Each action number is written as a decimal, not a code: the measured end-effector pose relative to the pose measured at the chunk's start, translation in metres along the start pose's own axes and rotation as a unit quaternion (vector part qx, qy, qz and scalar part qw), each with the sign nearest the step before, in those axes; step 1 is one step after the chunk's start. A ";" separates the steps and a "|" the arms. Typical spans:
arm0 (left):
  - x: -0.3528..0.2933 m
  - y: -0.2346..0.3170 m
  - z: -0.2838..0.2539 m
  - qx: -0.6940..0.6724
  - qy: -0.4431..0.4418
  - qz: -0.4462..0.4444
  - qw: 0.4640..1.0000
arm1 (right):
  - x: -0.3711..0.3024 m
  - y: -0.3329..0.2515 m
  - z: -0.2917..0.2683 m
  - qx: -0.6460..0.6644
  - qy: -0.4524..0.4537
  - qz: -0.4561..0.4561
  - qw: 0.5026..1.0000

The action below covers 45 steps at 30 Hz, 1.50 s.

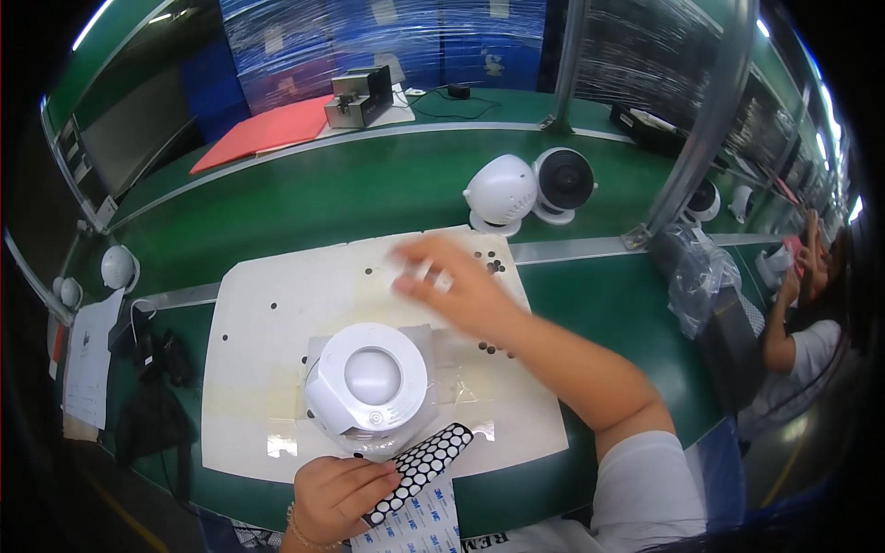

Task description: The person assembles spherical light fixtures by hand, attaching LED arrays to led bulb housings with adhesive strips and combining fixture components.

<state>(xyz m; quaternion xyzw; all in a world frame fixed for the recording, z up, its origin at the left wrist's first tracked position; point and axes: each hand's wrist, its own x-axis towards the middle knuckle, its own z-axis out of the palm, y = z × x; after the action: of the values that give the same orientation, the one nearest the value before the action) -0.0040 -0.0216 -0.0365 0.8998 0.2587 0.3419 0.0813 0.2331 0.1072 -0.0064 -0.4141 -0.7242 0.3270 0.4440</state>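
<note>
My left hand [336,498] grips a curled black sheet covered with white round stickers [424,470] near the board's front edge. Under it shows a white backing sheet [419,521] with blue print. My right hand [447,281] is raised over the middle of the pale cardboard [249,396]; motion smears its fingers, so I cannot make out whether they hold anything. Between my hands a white device with a round ring base [410,369] lies on a clear plastic-covered pad, its ring facing up. Small black discs [493,348] are scattered on the cardboard, several near its right side.
Two white round fan-like devices [501,194] stand behind the board. Farther back are a metal fixture [359,97] and a red sheet [267,134]. Black cables [147,350] lie left; a plastic bag [696,276] sits right, beside a metal post. Another person [807,341] works at far right.
</note>
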 end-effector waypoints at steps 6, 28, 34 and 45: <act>0.006 0.002 0.000 0.012 -0.002 0.000 1.000 | 0.032 0.107 -0.081 -0.483 0.296 0.001 0.824; 0.003 -0.002 0.001 -0.142 0.113 -0.086 0.980 | -0.102 0.044 -0.100 -0.477 0.260 -0.250 0.802; -0.007 -0.001 -0.004 -0.171 0.101 -0.135 0.971 | -0.084 -0.063 0.016 -0.172 -0.083 -0.355 0.915; -0.005 0.001 -0.004 -0.077 0.121 -0.110 0.983 | -0.075 -0.065 0.045 -0.166 -0.032 -0.367 0.915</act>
<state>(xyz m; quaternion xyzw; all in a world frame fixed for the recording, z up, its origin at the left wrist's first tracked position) -0.0088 -0.0253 -0.0360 0.8087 0.3373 0.4563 0.1551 0.1915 0.0069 0.0022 -0.1758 -0.8830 0.0297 0.4342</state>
